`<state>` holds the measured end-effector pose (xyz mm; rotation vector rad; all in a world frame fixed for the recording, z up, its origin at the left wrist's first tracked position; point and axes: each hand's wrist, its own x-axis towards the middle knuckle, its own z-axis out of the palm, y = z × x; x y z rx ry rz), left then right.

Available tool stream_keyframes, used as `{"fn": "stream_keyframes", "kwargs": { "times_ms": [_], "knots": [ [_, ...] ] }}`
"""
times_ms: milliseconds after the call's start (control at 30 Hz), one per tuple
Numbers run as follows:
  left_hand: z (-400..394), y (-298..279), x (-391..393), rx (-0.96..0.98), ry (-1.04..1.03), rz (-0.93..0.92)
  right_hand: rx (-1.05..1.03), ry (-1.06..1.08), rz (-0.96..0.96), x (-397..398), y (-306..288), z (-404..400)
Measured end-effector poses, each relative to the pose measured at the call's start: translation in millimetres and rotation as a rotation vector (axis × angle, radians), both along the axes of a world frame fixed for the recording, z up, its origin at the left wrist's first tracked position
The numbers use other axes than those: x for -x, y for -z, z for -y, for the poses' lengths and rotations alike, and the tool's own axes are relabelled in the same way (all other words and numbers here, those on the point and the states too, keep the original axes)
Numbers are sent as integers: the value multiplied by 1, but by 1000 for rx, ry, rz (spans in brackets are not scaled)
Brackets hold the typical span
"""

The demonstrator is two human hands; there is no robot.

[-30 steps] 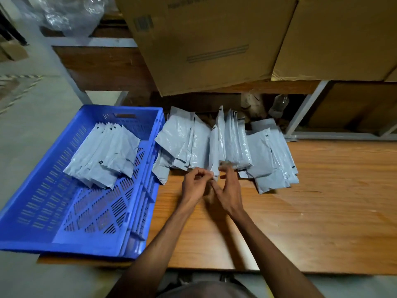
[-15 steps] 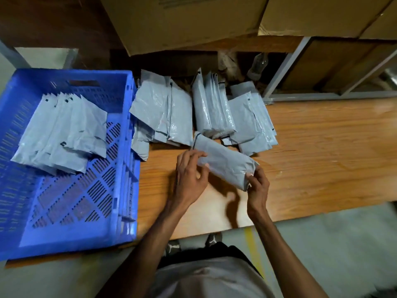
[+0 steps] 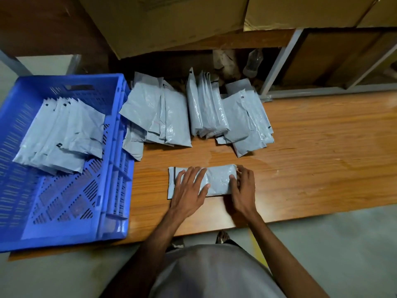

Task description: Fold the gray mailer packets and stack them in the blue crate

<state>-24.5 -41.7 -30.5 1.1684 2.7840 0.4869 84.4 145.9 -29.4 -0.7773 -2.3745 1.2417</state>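
One gray mailer packet lies flat and crosswise on the wooden table in front of me. My left hand presses flat on its left half, fingers spread. My right hand grips its right end, fingers curled over the edge. Behind it stand several unfolded gray packets in loose piles. The blue crate sits at the left, with several folded gray packets stacked in a leaning row in its far half.
Large cardboard boxes overhang the back of the table. A metal shelf frame and a clear plastic bottle stand behind the piles. The table's front edge runs just below my hands; the crate overhangs it slightly.
I pulled one packet out of the piles, carried it toward me and laid it flat on the table. Both hands now rest on it. The view tilted downward.
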Motion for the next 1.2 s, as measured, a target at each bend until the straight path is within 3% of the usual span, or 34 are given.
{"fn": "stream_keyframes", "kwargs": {
  "times_ms": [333, 633, 867, 1200],
  "knots": [
    [-7, 7, -5, 57, -82, 37, -168, -106, 23, 4, 1, -2],
    [-18, -3, -6, 63, -104, 16, -448, -218, 244, 13, -6, -8],
    [-34, 0, -8, 95, -120, -23, -441, -355, 195, 26, 4, -8],
    [-36, 6, -4, 119, -107, -63, -459, -348, 196, 32, 11, -9]
  ]
}}
